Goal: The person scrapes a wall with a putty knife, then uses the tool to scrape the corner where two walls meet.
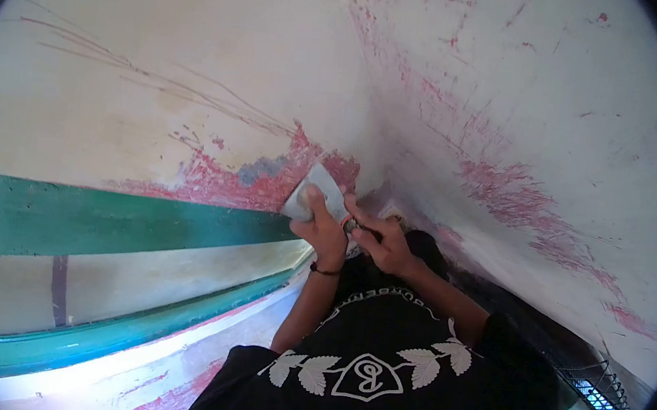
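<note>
My left hand (322, 233) is closed on a flat, pale grey scraper (317, 185), its thumb pressed against the broad face. The scraper is held up close to the corner, overlapping the red scraped patch (214, 180) on the left wall. My right hand (386, 242) is right beside it, with the index finger at the scraper's right edge and the thumb bent in below. Between those fingers is something small and dark, and I cannot tell what it is. A dark band circles the left wrist.
A green painted beam (116, 223) runs along the left wall, above a green-edged ledge (144, 330). The right wall (592, 170) slants close by, scratched with red marks. Black wire mesh (605, 405) is at lower right. Grey filler (261, 170) shows within the red patch.
</note>
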`<state>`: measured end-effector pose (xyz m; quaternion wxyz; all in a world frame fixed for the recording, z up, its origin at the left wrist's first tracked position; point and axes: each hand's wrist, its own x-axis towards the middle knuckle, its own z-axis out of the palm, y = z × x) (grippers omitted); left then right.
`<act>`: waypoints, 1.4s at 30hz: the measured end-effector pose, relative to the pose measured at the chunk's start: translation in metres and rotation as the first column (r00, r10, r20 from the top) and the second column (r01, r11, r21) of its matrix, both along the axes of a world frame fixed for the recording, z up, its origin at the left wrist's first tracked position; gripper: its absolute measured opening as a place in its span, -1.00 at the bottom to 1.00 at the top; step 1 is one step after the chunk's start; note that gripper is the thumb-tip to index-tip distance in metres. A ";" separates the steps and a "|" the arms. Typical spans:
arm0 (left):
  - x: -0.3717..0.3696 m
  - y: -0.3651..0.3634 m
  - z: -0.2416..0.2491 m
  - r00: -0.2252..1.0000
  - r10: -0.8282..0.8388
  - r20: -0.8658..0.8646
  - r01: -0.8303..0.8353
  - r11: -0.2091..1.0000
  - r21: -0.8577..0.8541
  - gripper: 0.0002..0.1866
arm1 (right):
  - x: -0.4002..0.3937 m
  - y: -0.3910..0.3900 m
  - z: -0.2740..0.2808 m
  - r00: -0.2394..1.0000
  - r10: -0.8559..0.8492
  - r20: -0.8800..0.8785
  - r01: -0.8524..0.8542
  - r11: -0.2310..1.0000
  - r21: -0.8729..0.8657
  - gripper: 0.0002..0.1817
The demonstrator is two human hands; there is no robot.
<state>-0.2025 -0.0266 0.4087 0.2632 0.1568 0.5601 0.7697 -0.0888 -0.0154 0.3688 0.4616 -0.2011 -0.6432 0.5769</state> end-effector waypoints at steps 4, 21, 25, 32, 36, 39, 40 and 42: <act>-0.003 0.000 -0.003 1.000 -0.008 0.009 0.007 0.999 0.036 -0.66 | 0.004 -0.003 0.000 0.999 0.036 0.027 -0.034 0.997 -0.069 -0.46; 0.001 0.005 0.002 0.997 0.039 0.065 -0.041 0.999 0.025 -0.67 | 0.005 -0.002 -0.002 0.991 0.129 0.024 -0.123 0.975 -0.185 -0.46; -0.001 -0.006 -0.011 0.999 0.036 -0.006 -0.036 0.999 -0.004 -0.66 | 0.006 -0.009 -0.012 0.994 0.113 0.005 -0.110 0.978 -0.179 -0.46; -0.006 0.005 -0.008 0.992 0.023 -0.125 -0.025 1.000 -0.012 -0.64 | 0.005 -0.002 0.003 0.996 0.089 0.006 -0.086 0.977 -0.195 -0.46; -0.005 0.004 -0.014 0.992 0.046 -0.118 -0.043 0.999 0.021 -0.65 | 0.007 -0.001 0.000 0.998 0.065 0.022 -0.062 0.992 -0.107 -0.47; -0.001 0.010 -0.007 0.995 0.082 -0.063 -0.081 0.997 0.013 -0.66 | 0.008 -0.002 0.004 0.997 0.074 0.017 -0.071 0.988 -0.136 -0.47; 0.002 0.008 -0.002 0.997 0.060 -0.053 -0.059 0.998 0.018 -0.66 | 0.009 -0.002 0.005 0.997 0.074 0.023 -0.070 0.987 -0.146 -0.47; 0.007 0.002 0.008 0.999 0.013 -0.030 -0.012 1.000 0.024 -0.67 | 0.013 -0.005 0.005 0.996 0.075 0.045 -0.068 0.986 -0.154 -0.47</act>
